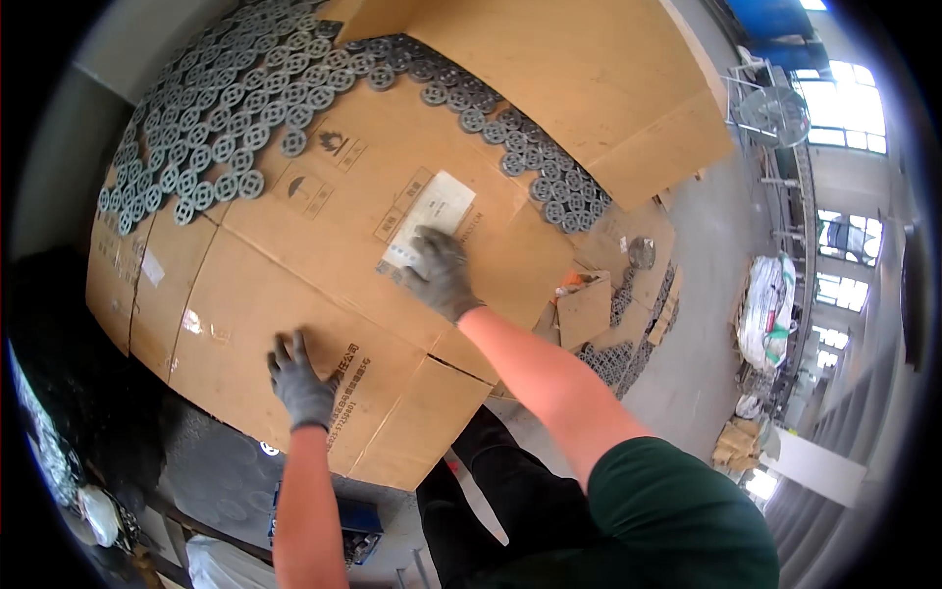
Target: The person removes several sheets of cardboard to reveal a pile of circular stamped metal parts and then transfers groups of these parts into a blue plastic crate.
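A large flattened cardboard sheet (pixel 285 280) spreads out in front of me, creased and printed. My left hand (pixel 304 388), in a grey glove, lies on its near left part with the fingers spread. Farther off and to the right, my right hand (pixel 439 275), gloved the same way, rests with fingers apart on the sheet, over the lower end of a white label (pixel 444 204). Neither hand holds anything. Many grey round spoked metal parts (pixel 235 123) lie in rows at the far left of the sheet, and more grey rings (pixel 554 182) run along its far right edge.
A big cardboard flap (pixel 579 83) stands up at the far right. Beyond the sheet's right edge, cardboard pieces (pixel 586 312) and more grey parts (pixel 606 365) lie lower down. A fan (pixel 773 116) and a white sack (pixel 767 309) stand farther right. A blue bin (pixel 359 520) sits below the near edge.
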### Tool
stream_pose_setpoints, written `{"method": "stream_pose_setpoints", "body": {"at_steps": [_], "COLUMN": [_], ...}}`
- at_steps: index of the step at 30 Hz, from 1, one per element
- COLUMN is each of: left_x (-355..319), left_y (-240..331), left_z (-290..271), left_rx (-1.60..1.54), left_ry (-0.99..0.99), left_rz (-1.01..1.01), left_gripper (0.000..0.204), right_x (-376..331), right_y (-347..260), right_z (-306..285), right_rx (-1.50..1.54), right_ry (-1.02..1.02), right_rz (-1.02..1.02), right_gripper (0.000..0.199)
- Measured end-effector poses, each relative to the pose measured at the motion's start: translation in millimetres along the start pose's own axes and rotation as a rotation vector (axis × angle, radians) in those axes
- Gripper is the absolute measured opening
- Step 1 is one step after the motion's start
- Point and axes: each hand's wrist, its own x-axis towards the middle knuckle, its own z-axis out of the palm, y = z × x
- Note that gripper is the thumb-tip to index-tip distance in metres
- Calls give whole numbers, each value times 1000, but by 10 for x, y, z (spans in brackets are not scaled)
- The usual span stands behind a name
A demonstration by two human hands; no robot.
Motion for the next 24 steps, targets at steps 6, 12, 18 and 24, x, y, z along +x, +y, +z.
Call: {"method": "stream_pose_setpoints", "body": {"at_steps": [6,12,18,24], "left_x": [514,574,660,776], "left_y": [746,692,767,722], "left_z": [-442,-345,-235,-107], "left_rx": [55,105,90,151], "left_ry": [-284,-280,-251,-269], "left_rz": [-311,-346,-356,-411], "left_gripper": [135,144,156,168], "right_x": [-777,-373,232,323], "right_y": [2179,3133,3320,3265], "right_z": [-983,-1798,-2145,-2126], "right_rx": [109,335,472,422], "right_ry": [545,434,191,279], "right_rz": [773,1195,1121,1537], "right_gripper": [66,55,44,49]}}
